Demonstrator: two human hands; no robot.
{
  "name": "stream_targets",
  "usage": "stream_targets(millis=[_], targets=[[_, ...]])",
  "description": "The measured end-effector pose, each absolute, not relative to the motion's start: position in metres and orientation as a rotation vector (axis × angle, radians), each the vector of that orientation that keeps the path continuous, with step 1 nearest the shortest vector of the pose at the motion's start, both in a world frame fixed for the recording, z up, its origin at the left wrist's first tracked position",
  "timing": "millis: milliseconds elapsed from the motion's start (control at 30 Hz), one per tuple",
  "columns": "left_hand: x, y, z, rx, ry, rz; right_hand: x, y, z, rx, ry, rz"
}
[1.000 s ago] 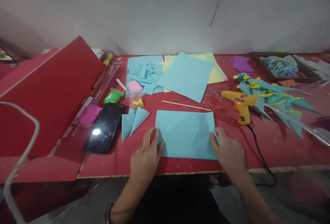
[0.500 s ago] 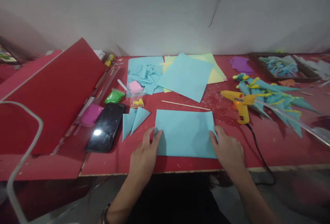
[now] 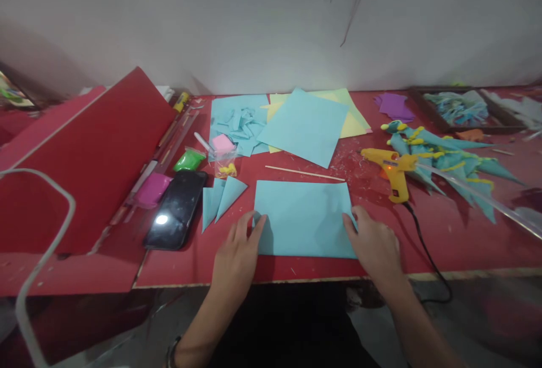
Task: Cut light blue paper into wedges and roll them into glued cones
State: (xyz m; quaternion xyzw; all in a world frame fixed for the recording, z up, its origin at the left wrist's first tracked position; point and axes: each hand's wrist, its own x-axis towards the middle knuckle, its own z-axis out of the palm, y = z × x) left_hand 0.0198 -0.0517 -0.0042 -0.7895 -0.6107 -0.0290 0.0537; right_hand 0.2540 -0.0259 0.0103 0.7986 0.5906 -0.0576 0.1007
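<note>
A light blue sheet of paper [image 3: 305,218] lies flat on the red tabletop in front of me. Its left edge is pinched by my left hand [image 3: 239,249], thumb on top and fingers at the side. At the opposite edge my right hand [image 3: 375,244] grips the sheet the same way, its fingertips partly hidden. Just beyond the far edge lies a thin wooden stick [image 3: 305,173]. Left of the sheet, near my left hand, are a few blue paper cones [image 3: 228,196]. A yellow glue gun [image 3: 396,170] with a lit orange light rests beyond my right hand.
A black phone [image 3: 178,210], a green clay packet [image 3: 189,159] and a pink packet [image 3: 153,188] lie left, beside a leaning red board [image 3: 97,153]. More blue paper [image 3: 307,125] and scraps lie behind. Blue cones with yellow trim [image 3: 449,153] and a tray [image 3: 499,130] stand right.
Almost nothing differs. Both hands keep their places at the sheet's edges, and the view has shifted very slightly.
</note>
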Motion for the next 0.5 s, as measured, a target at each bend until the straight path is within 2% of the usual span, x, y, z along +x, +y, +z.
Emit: stream_targets(millis=[267, 500], targets=[[0.053, -0.041, 0.000, -2.679, -1.413, -0.177, 0.252, -0.025, 0.014, 2.367, 1.751, -0.205], [0.082, -0.035, -0.008, -2.900, -1.413, -0.255, 0.252, -0.025, 0.014, 2.463, 1.758, -0.211]])
